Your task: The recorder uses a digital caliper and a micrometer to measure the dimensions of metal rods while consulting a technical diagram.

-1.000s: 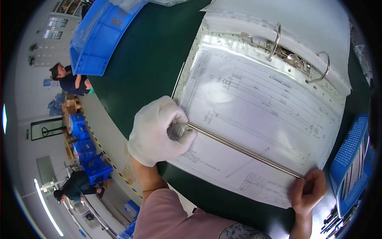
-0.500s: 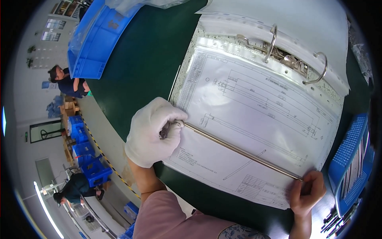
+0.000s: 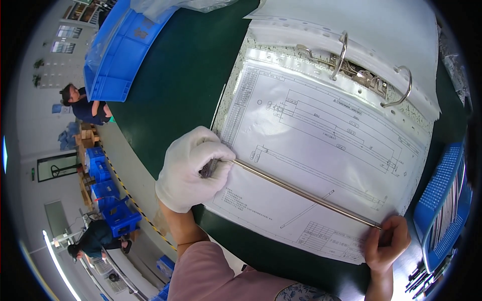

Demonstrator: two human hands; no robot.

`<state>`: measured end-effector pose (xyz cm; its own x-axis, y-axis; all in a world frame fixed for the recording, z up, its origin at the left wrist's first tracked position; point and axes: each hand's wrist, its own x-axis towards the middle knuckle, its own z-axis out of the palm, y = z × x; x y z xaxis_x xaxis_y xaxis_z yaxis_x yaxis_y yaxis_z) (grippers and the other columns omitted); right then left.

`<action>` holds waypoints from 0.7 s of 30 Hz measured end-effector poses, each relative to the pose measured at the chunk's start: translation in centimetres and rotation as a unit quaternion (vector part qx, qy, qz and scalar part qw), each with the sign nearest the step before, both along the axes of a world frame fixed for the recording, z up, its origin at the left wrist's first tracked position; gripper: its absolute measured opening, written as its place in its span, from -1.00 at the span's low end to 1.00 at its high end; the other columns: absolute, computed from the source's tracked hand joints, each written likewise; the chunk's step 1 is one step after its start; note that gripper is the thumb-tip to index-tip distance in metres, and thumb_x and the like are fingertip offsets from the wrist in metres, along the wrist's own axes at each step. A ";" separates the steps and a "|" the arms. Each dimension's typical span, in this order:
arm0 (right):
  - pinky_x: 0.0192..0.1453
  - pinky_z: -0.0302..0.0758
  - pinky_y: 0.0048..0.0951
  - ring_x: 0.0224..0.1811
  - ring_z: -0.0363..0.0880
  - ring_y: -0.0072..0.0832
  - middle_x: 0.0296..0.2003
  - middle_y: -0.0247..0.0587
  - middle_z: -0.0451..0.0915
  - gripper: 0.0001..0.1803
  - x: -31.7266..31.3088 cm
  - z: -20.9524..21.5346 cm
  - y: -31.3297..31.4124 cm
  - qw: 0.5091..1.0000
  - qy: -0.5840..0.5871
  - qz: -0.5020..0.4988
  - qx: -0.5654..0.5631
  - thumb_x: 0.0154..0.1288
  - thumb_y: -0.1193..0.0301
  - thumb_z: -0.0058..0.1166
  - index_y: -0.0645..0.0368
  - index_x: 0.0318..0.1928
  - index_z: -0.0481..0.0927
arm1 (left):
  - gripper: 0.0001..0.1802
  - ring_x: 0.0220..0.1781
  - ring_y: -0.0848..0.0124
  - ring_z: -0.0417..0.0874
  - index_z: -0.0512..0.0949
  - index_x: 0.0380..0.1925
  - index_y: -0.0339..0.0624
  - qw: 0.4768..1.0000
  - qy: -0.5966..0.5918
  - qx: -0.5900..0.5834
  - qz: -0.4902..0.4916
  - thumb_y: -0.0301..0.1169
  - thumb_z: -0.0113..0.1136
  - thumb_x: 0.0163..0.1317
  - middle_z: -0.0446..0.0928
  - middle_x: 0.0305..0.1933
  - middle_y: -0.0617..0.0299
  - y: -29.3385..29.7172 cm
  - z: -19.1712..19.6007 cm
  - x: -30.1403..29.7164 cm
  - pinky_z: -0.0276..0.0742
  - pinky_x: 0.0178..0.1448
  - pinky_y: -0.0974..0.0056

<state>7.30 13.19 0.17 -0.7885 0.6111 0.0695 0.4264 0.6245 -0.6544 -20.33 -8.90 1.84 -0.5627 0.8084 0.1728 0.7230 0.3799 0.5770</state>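
Observation:
A thin metal rod [image 3: 301, 191] slants across the technical drawing [image 3: 321, 135] in a clear sleeve of an open ring binder. At its left end my left hand [image 3: 193, 170], in a white glove, closes with thumb and forefinger pinching the tip. Something small and dark [image 3: 206, 169] shows inside the curled fingers; its kind cannot be made out. My bare right hand [image 3: 387, 243] pinches the rod's right end between thumb and fingers, near the lower right corner of the sheet.
The binder's metal rings [image 3: 341, 55] stand up at the top. On the right, a blue basket [image 3: 436, 208] holds several thin rods. A blue bin [image 3: 113, 65] with plastic film stands at the far left of the green table [image 3: 173, 75]. Two people are in the background.
The rod's left end and my gloved left hand have dropped slightly toward me. My right hand stays at the other end, almost unmoved.

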 end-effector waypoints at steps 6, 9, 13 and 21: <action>-0.77 -0.10 -0.63 -0.86 0.00 -0.69 -0.74 -0.38 0.20 -0.73 -0.1 0.0 0.0 1.000 0.017 0.004 -0.001 -0.08 0.39 0.12 0.24 -0.57 0.29 | -0.78 -0.62 0.39 0.42 0.51 -0.57 -0.11 1.000 0.009 0.005 -0.003 -0.64 0.22 -0.30 0.40 -0.56 0.23 0.0 -0.1 0.1 0.28 -0.59 0.37; -0.77 -0.09 -0.63 -0.86 0.01 -0.69 -0.75 -0.38 0.20 -0.73 -0.2 0.1 0.0 1.000 0.019 0.007 0.001 -0.09 0.39 0.12 0.23 -0.57 0.29 | -0.78 -0.62 0.39 0.42 0.50 -0.58 -0.11 1.000 0.012 0.001 0.002 -0.64 0.21 -0.32 0.39 -0.57 0.24 0.1 0.0 0.2 0.27 -0.60 0.37; -0.77 -0.07 -0.63 -0.87 0.02 -0.68 -0.76 -0.38 0.19 -0.73 -0.4 0.2 0.0 1.000 0.019 0.007 0.007 -0.09 0.38 0.13 0.22 -0.57 0.30 | -0.78 -0.62 0.39 0.41 0.50 -0.59 -0.11 1.000 0.010 0.001 0.003 -0.64 0.21 -0.32 0.38 -0.57 0.24 0.1 -0.1 0.1 0.26 -0.59 0.36; -0.78 -0.06 -0.60 -0.88 0.02 -0.64 -0.77 -0.38 0.18 -0.73 -0.4 0.1 0.0 1.000 0.015 0.008 0.009 -0.10 0.37 0.13 0.21 -0.57 0.30 | -0.78 -0.62 0.38 0.40 0.48 -0.59 -0.12 1.000 0.004 -0.012 0.011 -0.64 0.22 -0.33 0.37 -0.58 0.24 0.1 0.0 0.1 0.26 -0.59 0.36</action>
<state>6.86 13.19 0.26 -0.7961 0.5961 0.1044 0.3960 0.6436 -0.6549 -20.24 -8.76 1.87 -0.5789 0.7999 0.1583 0.7188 0.4091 0.5621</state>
